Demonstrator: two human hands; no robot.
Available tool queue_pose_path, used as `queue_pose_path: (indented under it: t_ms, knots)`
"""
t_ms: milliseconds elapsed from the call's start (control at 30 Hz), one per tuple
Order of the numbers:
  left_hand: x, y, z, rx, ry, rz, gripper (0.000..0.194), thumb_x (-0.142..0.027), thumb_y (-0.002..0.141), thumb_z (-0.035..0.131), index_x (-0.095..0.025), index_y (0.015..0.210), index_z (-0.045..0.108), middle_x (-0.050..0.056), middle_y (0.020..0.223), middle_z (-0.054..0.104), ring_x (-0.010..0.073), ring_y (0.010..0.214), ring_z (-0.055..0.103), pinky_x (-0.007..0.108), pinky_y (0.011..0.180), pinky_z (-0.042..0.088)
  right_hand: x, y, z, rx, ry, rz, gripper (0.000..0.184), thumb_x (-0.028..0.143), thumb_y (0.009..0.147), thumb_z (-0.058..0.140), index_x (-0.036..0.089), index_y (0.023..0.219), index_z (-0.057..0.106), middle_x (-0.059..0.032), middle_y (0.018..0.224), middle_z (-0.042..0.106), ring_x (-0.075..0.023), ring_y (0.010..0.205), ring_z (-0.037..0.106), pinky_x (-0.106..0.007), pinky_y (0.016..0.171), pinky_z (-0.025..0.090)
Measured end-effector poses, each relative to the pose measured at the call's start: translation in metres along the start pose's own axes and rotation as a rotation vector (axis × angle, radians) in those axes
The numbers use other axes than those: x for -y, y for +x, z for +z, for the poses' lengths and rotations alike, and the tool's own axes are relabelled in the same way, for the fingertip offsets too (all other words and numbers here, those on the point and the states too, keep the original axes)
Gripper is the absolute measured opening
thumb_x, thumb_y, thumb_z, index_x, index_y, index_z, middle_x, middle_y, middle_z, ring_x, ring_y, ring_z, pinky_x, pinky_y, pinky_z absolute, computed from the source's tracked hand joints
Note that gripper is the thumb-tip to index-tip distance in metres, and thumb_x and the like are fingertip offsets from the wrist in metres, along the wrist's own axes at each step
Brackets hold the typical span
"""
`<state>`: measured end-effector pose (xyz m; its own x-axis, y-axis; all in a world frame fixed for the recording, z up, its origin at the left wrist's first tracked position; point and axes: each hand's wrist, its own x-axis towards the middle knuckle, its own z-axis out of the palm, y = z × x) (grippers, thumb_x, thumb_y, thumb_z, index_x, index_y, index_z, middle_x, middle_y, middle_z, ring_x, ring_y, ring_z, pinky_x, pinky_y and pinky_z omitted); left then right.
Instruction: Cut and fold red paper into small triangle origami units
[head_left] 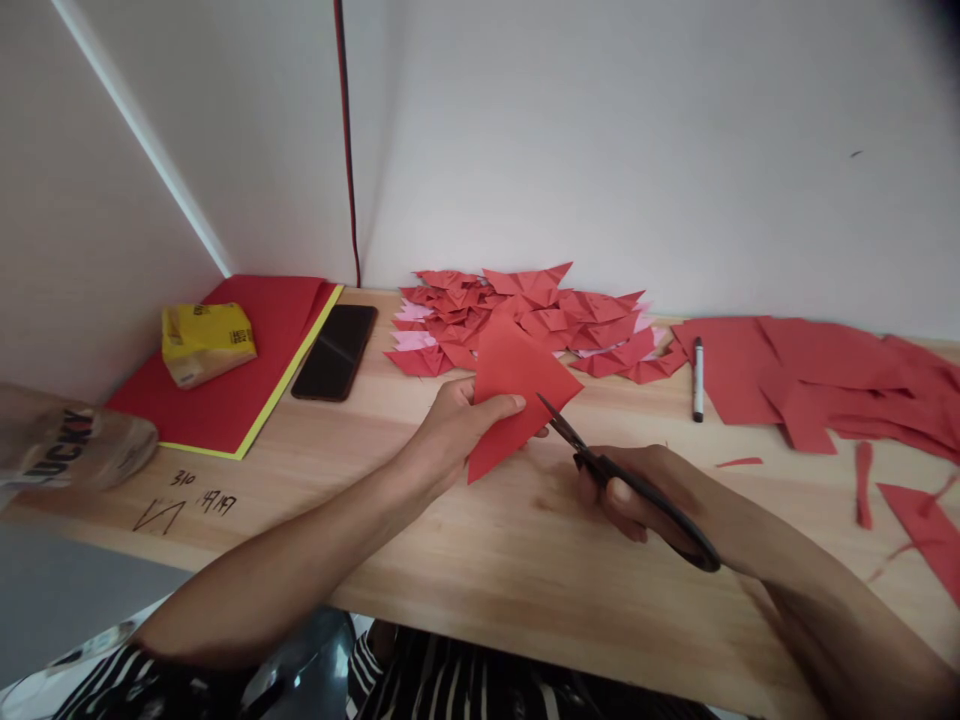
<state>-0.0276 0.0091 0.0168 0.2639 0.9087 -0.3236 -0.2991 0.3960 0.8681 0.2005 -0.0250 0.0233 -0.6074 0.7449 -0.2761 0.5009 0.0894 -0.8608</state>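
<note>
My left hand (459, 420) pinches a folded piece of red paper (516, 385) and holds it above the wooden table (465, 560). My right hand (651, 495) grips black scissors (630, 480), whose open blades point up and left at the paper's right edge. Behind the paper lies a heap of folded red and pink paper pieces (525, 315).
A black phone (335, 351) lies beside a stack of red sheets (247, 380) with a yellow packet (207, 342) on top. A black marker (698, 378) and loose red sheets and scraps (840, 385) lie to the right. A clear wrapped pack (71, 445) sits at the far left.
</note>
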Motion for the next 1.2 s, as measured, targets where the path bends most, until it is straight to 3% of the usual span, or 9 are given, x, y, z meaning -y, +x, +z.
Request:
queue_pose_path:
  t_ms: [433,800,1200]
  knots:
    - [0.002,0.001,0.001,-0.002,-0.024,-0.011,0.018,-0.021,0.071,0.072,-0.011,0.085,0.066,0.009,0.073,0.072,0.0198,0.064,0.071,0.024,0.056,0.054,0.001,0.002,0.005,-0.041,-0.006,0.047,0.045,0.056,0.094,0.041,0.018,0.075,0.056,0.0024,0.056,0.049,-0.0114,0.052,0.045,-0.026,0.052,0.036]
    - [0.003,0.002,-0.003,0.012,-0.018,-0.027,0.018,-0.021,0.073,0.071,-0.011,0.087,0.067,0.010,0.072,0.072,0.0201,0.065,0.071,0.026,0.058,0.056,0.008,0.003,0.008,-0.055,0.027,0.117,0.049,0.051,0.095,0.045,0.018,0.059,0.044,0.0032,0.050,0.048,-0.0086,0.047,0.041,-0.023,0.048,0.030]
    - [0.003,0.003,-0.003,0.011,-0.029,-0.040,0.018,-0.021,0.073,0.071,-0.011,0.087,0.067,0.010,0.073,0.072,0.0197,0.065,0.070,0.026,0.057,0.056,0.000,0.005,0.009,-0.060,0.111,0.211,0.040,0.049,0.092,0.050,0.019,0.065,0.050,0.0053,0.044,0.049,-0.0081,0.041,0.038,-0.023,0.043,0.024]
